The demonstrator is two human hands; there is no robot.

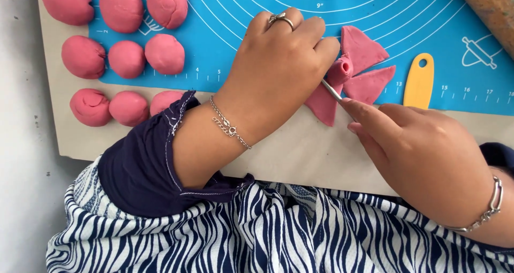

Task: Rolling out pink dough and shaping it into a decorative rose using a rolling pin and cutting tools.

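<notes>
At centre of the board, the left hand (284, 58) is curling down over a pink dough piece (353, 72), fingertips pinching its rolled middle (341, 69); closed on the dough, knuckles up.

Right hand (417, 150), near right, is gripping a thin metal tool (332, 90) between thumb and forefinger, its tip meeting the dough just under the rolled middle. Whether it is a blade or a pick cannot be told.

Dough piece: 4 flat wedges fanning out from the roll, lying across the near edge of the blue mat (230, 16) and partly on the pale board (300, 144).

Handling note, as judgement: the pinch is looking best kept light so the roll is not flattening; the tool is better worked in short strokes, close to the steadying fingers, with the wedges left lying flat.

Outward: 9 pink dough balls (128, 58) in 3 rows at far left; yellow scraper (418, 81) just right of the dough; wooden rolling pin (490, 8) at far right corner; striped cloth (257, 230) along the near edge.
</notes>
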